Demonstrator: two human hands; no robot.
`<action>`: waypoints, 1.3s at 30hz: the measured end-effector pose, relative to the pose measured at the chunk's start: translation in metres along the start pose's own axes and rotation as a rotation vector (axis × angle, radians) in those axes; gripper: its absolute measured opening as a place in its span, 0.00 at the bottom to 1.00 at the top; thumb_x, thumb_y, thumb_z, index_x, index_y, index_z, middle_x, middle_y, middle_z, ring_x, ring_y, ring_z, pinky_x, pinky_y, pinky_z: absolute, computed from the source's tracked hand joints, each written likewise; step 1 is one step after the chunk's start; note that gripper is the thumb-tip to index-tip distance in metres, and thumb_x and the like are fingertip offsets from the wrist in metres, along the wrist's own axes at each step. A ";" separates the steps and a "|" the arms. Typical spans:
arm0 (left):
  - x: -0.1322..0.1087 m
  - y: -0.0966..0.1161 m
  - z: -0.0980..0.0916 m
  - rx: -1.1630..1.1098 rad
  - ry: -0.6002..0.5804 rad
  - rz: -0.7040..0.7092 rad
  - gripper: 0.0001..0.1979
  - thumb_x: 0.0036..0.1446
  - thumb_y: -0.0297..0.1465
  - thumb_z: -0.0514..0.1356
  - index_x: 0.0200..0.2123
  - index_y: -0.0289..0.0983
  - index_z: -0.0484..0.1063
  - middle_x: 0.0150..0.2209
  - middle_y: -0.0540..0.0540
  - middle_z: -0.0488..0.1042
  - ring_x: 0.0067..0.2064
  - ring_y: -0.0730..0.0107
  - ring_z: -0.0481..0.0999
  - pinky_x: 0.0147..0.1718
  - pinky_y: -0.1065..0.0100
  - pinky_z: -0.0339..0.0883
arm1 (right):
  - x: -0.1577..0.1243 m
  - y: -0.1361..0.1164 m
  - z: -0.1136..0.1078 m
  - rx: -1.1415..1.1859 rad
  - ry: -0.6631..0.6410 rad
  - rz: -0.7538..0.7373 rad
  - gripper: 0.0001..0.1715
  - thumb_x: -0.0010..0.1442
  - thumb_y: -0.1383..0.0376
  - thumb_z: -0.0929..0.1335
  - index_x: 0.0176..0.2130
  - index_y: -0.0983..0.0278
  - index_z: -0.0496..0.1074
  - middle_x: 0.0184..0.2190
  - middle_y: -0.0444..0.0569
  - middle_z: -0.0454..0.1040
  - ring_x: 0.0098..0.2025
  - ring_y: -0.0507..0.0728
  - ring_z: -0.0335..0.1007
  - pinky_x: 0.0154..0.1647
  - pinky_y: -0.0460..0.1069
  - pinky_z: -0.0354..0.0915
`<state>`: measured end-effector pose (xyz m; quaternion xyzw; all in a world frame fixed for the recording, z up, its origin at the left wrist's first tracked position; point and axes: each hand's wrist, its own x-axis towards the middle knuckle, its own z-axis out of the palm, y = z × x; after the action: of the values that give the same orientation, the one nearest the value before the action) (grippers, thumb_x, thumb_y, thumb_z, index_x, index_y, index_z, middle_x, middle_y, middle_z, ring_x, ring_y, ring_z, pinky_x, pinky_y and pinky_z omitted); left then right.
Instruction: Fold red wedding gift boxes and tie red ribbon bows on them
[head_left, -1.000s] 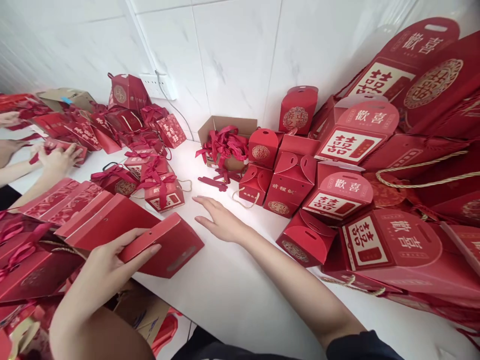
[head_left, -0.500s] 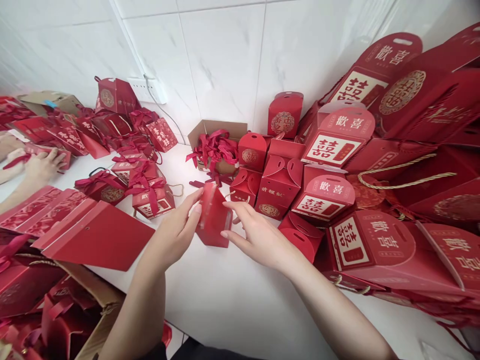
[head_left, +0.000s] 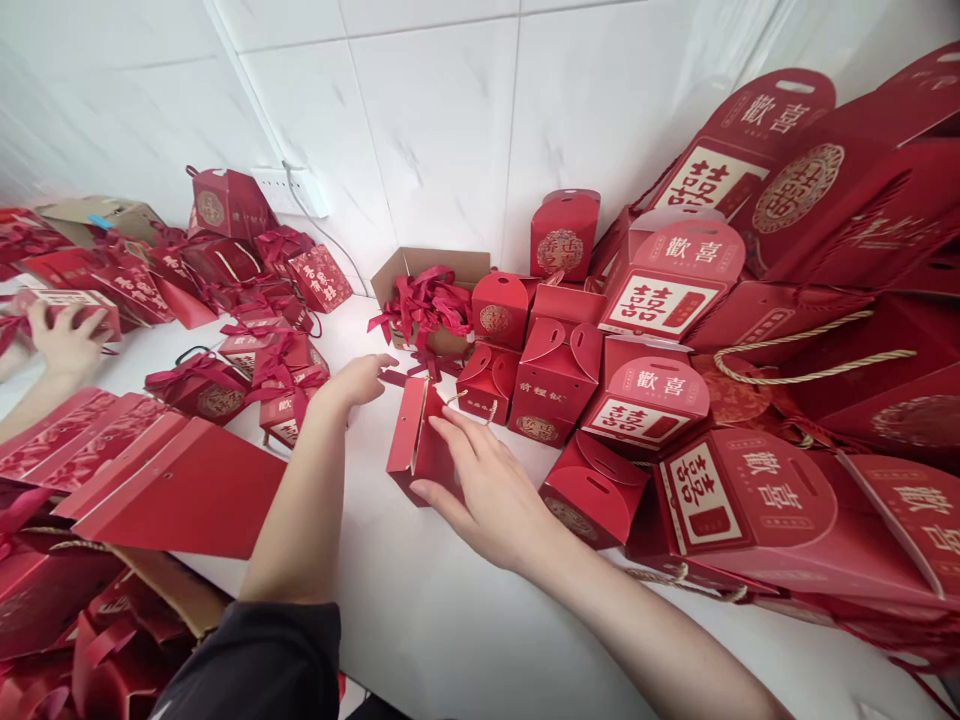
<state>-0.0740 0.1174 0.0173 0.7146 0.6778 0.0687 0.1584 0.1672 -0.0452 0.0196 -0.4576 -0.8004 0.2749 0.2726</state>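
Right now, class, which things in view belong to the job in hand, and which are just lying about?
Seemingly part of the job:
red box, touched by the right hand
loose red ribbons, near the left hand
open cardboard box, holding most of those ribbons

Seemingly just lying about:
tan carton, far left
bag with gold rope handle, right side

In front of ribbon carton (head_left: 475, 268): small red box (head_left: 433, 455) partly covered by right hand (head_left: 491, 490). Far right of carton: rope-handled bag (head_left: 862, 400) cut off by view's edge.
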 end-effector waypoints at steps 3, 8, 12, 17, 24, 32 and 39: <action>0.019 -0.010 0.011 0.014 -0.059 0.038 0.24 0.43 0.24 0.62 0.48 0.35 0.75 0.48 0.41 0.77 0.49 0.58 0.76 0.49 0.66 0.68 | -0.001 0.006 -0.011 0.013 0.018 -0.014 0.34 0.68 0.50 0.60 0.66 0.62 0.55 0.69 0.54 0.54 0.70 0.61 0.48 0.67 0.60 0.56; 0.031 -0.020 0.030 0.007 -0.058 0.082 0.20 0.44 0.30 0.63 0.44 0.35 0.75 0.46 0.40 0.76 0.48 0.57 0.75 0.49 0.67 0.67 | -0.004 0.013 -0.039 0.012 0.088 -0.052 0.26 0.69 0.55 0.60 0.62 0.60 0.59 0.65 0.53 0.59 0.67 0.60 0.54 0.65 0.59 0.59; 0.039 -0.028 0.040 -0.023 -0.086 0.094 0.16 0.45 0.33 0.62 0.40 0.34 0.76 0.42 0.41 0.77 0.41 0.60 0.76 0.42 0.68 0.69 | -0.006 0.013 -0.054 0.003 0.152 -0.066 0.23 0.69 0.57 0.61 0.61 0.59 0.60 0.63 0.52 0.61 0.65 0.58 0.58 0.64 0.56 0.61; 0.039 -0.029 0.040 -0.089 -0.193 0.088 0.10 0.41 0.32 0.62 0.30 0.35 0.76 0.31 0.46 0.77 0.30 0.67 0.74 0.28 0.72 0.66 | -0.008 0.019 -0.064 -0.011 0.238 -0.077 0.20 0.69 0.57 0.61 0.58 0.59 0.63 0.62 0.52 0.62 0.62 0.58 0.62 0.60 0.55 0.65; 0.018 -0.015 0.009 -0.173 -0.221 0.052 0.08 0.45 0.33 0.62 0.31 0.36 0.71 0.23 0.50 0.74 0.18 0.75 0.65 0.18 0.73 0.58 | -0.006 0.021 -0.066 -0.043 0.256 -0.108 0.17 0.69 0.58 0.62 0.55 0.60 0.66 0.59 0.53 0.65 0.60 0.59 0.65 0.59 0.54 0.66; -0.061 0.038 -0.054 -0.641 0.041 0.223 0.16 0.52 0.40 0.66 0.40 0.37 0.70 0.32 0.47 0.77 0.26 0.74 0.73 0.24 0.74 0.67 | -0.004 0.025 -0.059 0.113 0.368 -0.159 0.13 0.68 0.64 0.64 0.52 0.62 0.69 0.49 0.51 0.74 0.50 0.55 0.73 0.52 0.50 0.70; -0.122 0.095 -0.054 -0.760 -0.111 0.339 0.09 0.55 0.34 0.66 0.36 0.37 0.70 0.24 0.52 0.73 0.16 0.82 0.63 0.11 0.79 0.58 | -0.010 0.017 -0.052 0.558 0.475 -0.104 0.18 0.63 0.65 0.70 0.52 0.58 0.67 0.45 0.47 0.77 0.43 0.54 0.77 0.47 0.50 0.74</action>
<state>-0.0101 0.0010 0.1130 0.7094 0.4675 0.3002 0.4337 0.2177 -0.0369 0.0424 -0.3754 -0.6311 0.3544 0.5789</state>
